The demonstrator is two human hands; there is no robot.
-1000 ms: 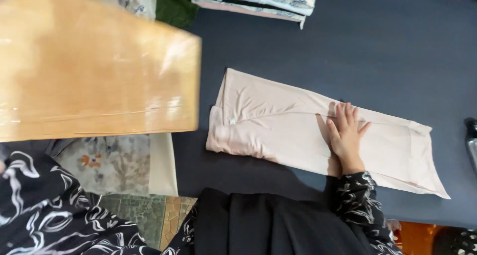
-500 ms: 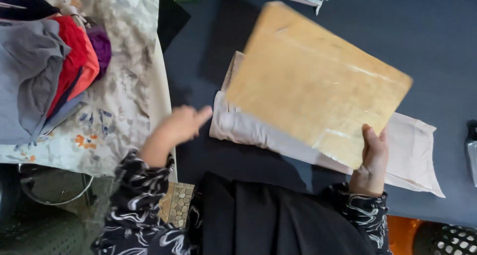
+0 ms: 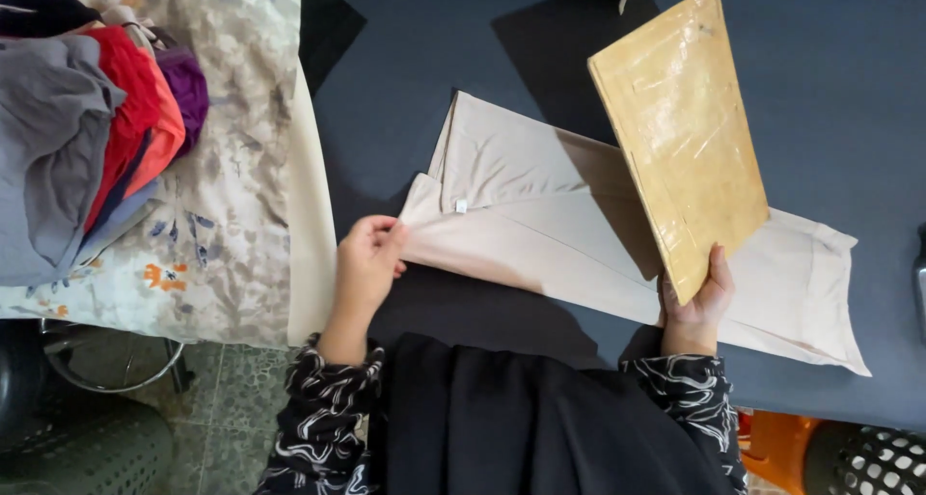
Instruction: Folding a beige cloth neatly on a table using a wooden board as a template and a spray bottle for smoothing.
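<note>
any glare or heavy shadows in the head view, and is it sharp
Head view: glare streaks show on the shiny film over the tan board held by the right hand; the board throws a dark shadow onto the beige garment and the dark blue tabletop; focus is fairly sharp at the left hand pinching the garment's edge; the clothes pile is evenly lit.

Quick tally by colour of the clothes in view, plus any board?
Beige garment, pinched by left hand: 1
Grey garment: 1
Red garment: 1
Purple garment: 1
Brown board, in right hand: 1
Total: 5
</note>
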